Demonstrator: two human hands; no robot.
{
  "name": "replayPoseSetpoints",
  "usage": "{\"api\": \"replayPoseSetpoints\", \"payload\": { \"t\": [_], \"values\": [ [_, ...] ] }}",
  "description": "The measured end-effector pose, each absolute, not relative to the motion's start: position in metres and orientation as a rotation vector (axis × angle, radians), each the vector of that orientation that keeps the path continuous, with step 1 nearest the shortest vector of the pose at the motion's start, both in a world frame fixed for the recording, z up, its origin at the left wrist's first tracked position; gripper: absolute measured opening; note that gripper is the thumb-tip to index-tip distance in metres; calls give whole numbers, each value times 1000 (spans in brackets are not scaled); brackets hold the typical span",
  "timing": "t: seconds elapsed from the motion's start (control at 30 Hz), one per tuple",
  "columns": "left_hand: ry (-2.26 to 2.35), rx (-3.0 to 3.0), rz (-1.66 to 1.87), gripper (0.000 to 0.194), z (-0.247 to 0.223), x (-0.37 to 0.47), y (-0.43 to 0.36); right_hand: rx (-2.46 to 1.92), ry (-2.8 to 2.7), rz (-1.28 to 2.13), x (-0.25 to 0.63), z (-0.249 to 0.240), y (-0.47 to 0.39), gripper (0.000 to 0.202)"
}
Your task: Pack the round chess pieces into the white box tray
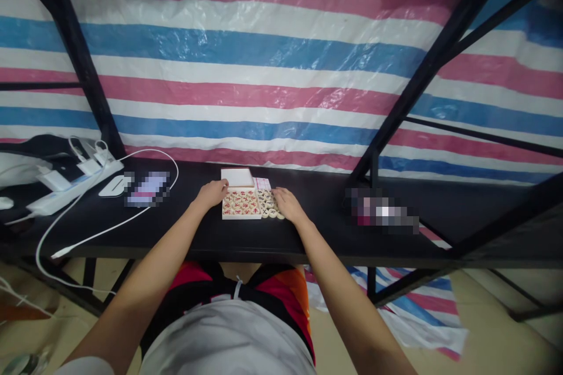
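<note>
A shallow white box [241, 217] on the black table holds rows of round Chinese chess pieces [241, 201] with red characters. At its back left corner is my left hand [212, 194], fingers closed on the edge, close to the open lid [237, 177] behind. Chinese chess pieces with black characters [266, 202] lie in rows against the box's right side. My right hand [288, 205] rests at their right edge, its fingers stretched out and touching them. A folded printed sheet [262, 184] lies behind these pieces, partly covered.
To the left on the table [189, 240] are a white power strip [65, 187] with plugs, a looping white cable [94, 234], a white flat item [113, 186] and a blurred phone-like object [147, 188]. Another blurred object [382, 211] lies right, near a black metal frame [413, 88]. Striped sheeting [264, 53] hangs behind.
</note>
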State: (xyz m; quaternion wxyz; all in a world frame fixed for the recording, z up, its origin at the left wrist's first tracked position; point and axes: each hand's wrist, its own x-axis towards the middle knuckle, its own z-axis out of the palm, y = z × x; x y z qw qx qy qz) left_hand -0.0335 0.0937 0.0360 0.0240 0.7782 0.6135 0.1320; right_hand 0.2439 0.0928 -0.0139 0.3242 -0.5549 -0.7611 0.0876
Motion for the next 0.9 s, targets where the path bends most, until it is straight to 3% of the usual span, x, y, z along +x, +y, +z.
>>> {"api": "replayPoseSetpoints", "payload": {
  "t": [0.17, 0.3, 0.53, 0.67, 0.9],
  "values": [
    [1682, 2597, 708, 31, 35, -22, 91, -1399, -2040, 146, 242, -14, 93, 40],
    [1370, 2757, 691, 25, 33, -9, 88, -1382, -2028, 158, 244, -12, 93, 39],
    [1714, 2701, 627, 26, 46, -30, 89, -1491, -1775, 244, 251, -9, 91, 37],
    [1670, 2547, 457, 24, 45, -46, 98, -1504, -1766, 264, 252, -5, 88, 36],
    [1590, 2399, 462, 30, 38, -44, 102, -1522, -1708, 347, 251, 2, 82, 36]
  ]
}}
